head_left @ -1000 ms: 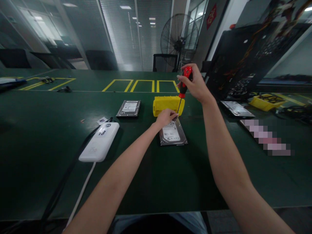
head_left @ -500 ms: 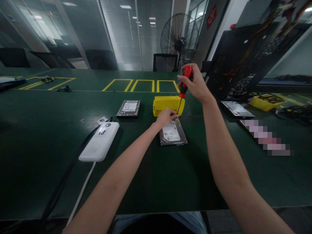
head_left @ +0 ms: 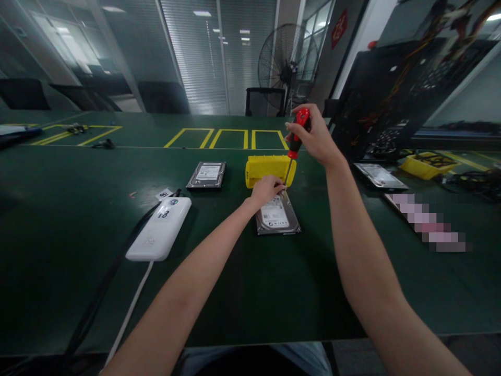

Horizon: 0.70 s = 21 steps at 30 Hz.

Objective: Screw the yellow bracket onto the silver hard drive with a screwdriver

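Note:
A silver hard drive (head_left: 277,214) with a white label lies on the green table in front of me. My right hand (head_left: 313,133) is wrapped round the red and black handle of a screwdriver (head_left: 301,125). Its shaft slants down to the drive's far end. My left hand (head_left: 268,190) rests over that end, fingers drawn together beside the screwdriver's tip. What they pinch is too small to make out, and the tip is partly hidden. Just behind the drive is a yellow plastic bin (head_left: 266,169), touching or very near my left hand.
Another hard drive (head_left: 207,175) lies to the left, and a third drive (head_left: 379,176) at right. A white power bank (head_left: 159,230) with a cable lies on the left. A black computer case (head_left: 391,99) and a yellow basket (head_left: 428,164) stand at the right.

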Motion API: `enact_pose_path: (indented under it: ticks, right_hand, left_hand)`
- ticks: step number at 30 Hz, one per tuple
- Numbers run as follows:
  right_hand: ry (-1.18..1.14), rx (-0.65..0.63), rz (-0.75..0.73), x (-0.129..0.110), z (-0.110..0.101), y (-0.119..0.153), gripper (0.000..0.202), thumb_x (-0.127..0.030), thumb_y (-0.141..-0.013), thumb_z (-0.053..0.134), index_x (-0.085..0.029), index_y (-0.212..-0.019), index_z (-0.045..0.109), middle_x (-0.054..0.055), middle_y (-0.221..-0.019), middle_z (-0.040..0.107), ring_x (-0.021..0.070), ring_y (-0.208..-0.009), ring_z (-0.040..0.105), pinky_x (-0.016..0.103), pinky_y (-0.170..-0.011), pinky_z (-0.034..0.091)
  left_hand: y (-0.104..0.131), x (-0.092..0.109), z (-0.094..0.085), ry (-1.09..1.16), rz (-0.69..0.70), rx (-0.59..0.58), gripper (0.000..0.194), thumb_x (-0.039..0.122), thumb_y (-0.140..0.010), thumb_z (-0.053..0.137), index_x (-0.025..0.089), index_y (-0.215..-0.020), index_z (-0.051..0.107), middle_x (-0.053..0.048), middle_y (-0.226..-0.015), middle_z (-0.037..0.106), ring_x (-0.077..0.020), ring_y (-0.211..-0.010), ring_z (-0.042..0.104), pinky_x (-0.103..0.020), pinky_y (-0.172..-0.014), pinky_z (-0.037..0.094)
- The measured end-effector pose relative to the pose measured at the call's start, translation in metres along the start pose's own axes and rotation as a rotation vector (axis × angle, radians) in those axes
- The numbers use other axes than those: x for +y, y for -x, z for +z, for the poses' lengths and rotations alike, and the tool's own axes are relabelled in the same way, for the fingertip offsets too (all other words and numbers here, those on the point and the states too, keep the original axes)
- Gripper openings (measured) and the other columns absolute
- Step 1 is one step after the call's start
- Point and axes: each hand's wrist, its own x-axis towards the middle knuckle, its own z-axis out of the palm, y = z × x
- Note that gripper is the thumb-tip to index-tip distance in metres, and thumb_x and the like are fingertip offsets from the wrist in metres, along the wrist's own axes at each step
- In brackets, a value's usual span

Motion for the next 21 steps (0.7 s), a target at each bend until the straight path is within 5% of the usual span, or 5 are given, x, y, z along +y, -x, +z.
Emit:
enact_pose_path:
  ticks: [21]
  right_hand:
    - [0.007,0.010,0.000,-0.0037,0.0040,0.0002,0.045,-0.054,-0.079,0.058,-0.032,-0.114,0.041,0.005,-0.101,0.056,0.0215,-0.080,0.066,0.043,-0.068,0.058]
  left_hand:
    - [-0.0041,-0.0083,0.0040,0.131,0.001,-0.018,0.028,0.035,-0.088,0.053,0.015,-0.083,0.072,-0.004,-0.081,0.069,-0.0157,-0.076,0.062,-0.026,-0.067,0.043]
